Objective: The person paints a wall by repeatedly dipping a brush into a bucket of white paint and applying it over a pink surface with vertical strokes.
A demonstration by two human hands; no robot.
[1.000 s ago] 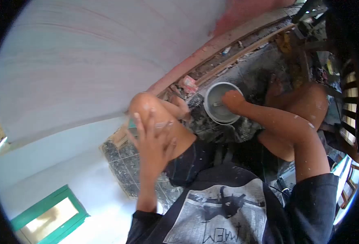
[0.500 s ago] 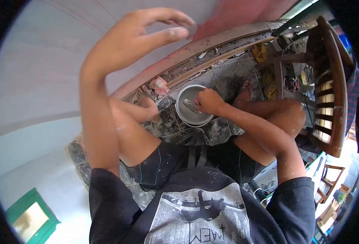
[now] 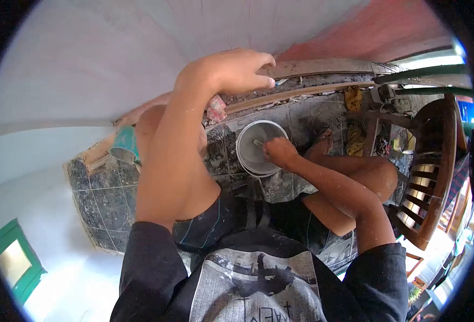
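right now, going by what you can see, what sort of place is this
Probably an indoor room under renovation, perhaps in a home: the wall is part pale, part red, debris lies along its foot, and a white bucket stands on spattered dark floor tiles.

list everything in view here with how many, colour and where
white bucket: one, white, on the floor between the legs
object: one, pale, in the right hand; kind unclear
packet: one, red and white, near the wall's foot
container: one, teal, left side
cloth-like heaps: two, yellowish, toward the chair
chair: one plain to see, brown, right
wooden strip: one, tan, along the wall's foot
wall: greyish with a pink area, top
floor tiles: several, dark, spattered
window frame: one, green, lower left
far-right clutter: too small to tell
T-shirt: one, black, printed
shorts: one pair, dark
legs: two, bare
left hand: one, bare, raised
right hand: one, bare, at the bucket
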